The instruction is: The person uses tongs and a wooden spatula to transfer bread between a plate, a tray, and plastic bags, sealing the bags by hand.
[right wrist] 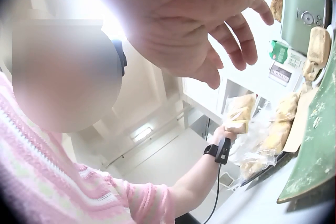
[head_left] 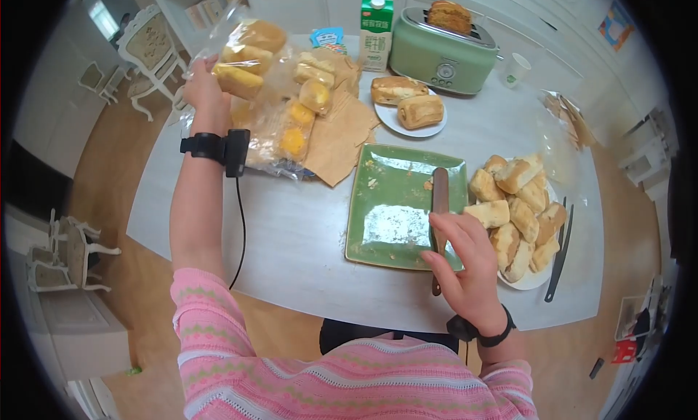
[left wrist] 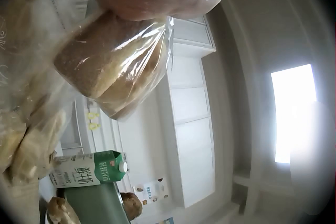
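Note:
My left hand (head_left: pixel 206 91) grips a clear plastic bag with several bread rolls (head_left: pixel 251 56) in it, raised at the table's left side. Close up in the left wrist view, bagged bread (left wrist: pixel 113 64) hangs just below the hand. Other wrapped rolls and yellow-topped buns (head_left: pixel 294 140) lie beside it on brown paper (head_left: pixel 338 147). Over the near right corner of a green square plate (head_left: pixel 400 169) hovers my right hand (head_left: pixel 471 269), fingers loosely spread and holding nothing. A brown flat spatula (head_left: pixel 440 184) lies on the plate, partly hidden behind those fingers. Crumbs dot the plate.
A white plate heaped with bread pieces (head_left: pixel 523 220) stands at the right, a dark knife (head_left: pixel 560 253) along its outer side. Toward the back are two rolls on a white plate (head_left: pixel 413 134), a milk carton (head_left: pixel 376 31), a green toaster (head_left: pixel 443 60) with bread and a paper cup (head_left: pixel 515 69).

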